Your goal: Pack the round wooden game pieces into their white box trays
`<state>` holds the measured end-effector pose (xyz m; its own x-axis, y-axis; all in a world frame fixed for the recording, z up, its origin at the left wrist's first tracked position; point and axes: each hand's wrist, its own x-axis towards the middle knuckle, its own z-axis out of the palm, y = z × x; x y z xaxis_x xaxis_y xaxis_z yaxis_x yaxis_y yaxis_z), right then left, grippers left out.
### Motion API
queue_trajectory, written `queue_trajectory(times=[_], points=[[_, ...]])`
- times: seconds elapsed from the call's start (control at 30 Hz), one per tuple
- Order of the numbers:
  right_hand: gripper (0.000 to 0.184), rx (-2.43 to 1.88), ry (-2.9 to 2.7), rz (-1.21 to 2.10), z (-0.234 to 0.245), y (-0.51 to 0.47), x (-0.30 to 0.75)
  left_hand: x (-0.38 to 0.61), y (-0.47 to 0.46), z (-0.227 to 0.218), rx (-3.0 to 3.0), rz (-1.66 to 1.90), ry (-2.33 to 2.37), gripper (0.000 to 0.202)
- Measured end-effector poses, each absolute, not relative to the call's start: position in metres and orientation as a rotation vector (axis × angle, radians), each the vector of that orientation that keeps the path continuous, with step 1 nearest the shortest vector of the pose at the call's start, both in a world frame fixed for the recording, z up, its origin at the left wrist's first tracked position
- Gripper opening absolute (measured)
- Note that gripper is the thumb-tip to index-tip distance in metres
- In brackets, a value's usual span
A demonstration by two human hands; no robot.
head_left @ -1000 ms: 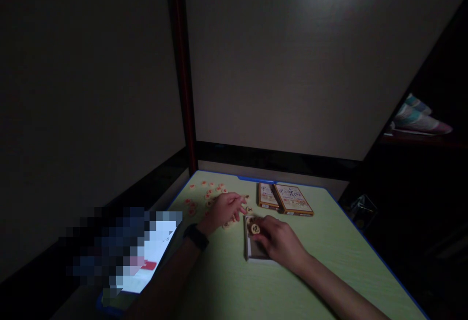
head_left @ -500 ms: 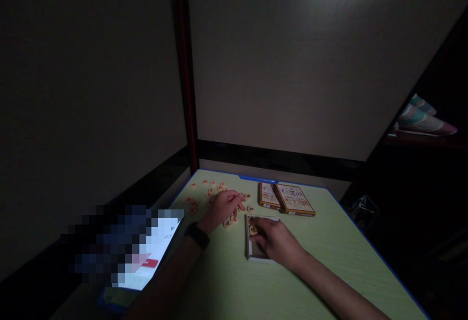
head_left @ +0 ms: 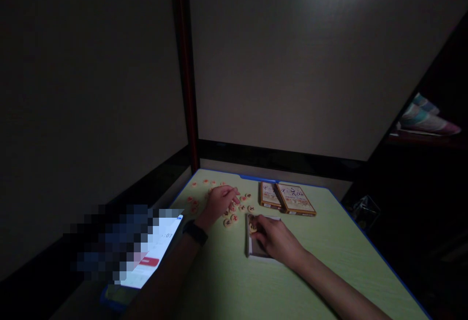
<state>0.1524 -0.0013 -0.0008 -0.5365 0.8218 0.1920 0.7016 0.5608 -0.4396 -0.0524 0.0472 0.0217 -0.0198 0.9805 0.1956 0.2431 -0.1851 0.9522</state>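
Note:
Several small round wooden game pieces (head_left: 234, 210) with red or dark marks lie scattered on the far left part of a green table (head_left: 329, 252). My left hand (head_left: 218, 202) rests over them, fingers curled down onto the pieces; what it holds, if anything, is hidden. My right hand (head_left: 275, 239) lies over a shallow white tray (head_left: 251, 252) and pinches one round piece (head_left: 252, 227) at the tray's far left corner.
Two orange printed boxes (head_left: 287, 198) lie side by side at the table's far edge. A lit tablet (head_left: 149, 256) leans at the near left. A dark red post (head_left: 185, 66) rises behind the table. Folded cloth (head_left: 424, 120) sits on a shelf at right.
My left hand has drawn back a little to the left, uncovering pieces near the tray. My right hand has carried its piece toward the tray's far left corner.

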Motion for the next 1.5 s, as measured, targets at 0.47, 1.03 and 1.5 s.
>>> queue_trajectory(times=[0.47, 1.03, 1.5], points=[[0.009, -1.202, -2.407, 0.468, -0.005, 0.000, 0.154, -0.083, 0.058, 0.019, 1.508, 1.474, 1.656, 0.032], [0.021, -1.170, -2.306, 0.586, -0.004, -0.002, 0.158, -0.086, 0.048, 0.012, 2.458, 0.632, 1.797, 0.022], [0.028, -1.287, -2.436, 0.135, 0.026, 0.058, 0.147, -0.074, 0.048, -0.008, 2.660, 0.867, 1.622, 0.035]])
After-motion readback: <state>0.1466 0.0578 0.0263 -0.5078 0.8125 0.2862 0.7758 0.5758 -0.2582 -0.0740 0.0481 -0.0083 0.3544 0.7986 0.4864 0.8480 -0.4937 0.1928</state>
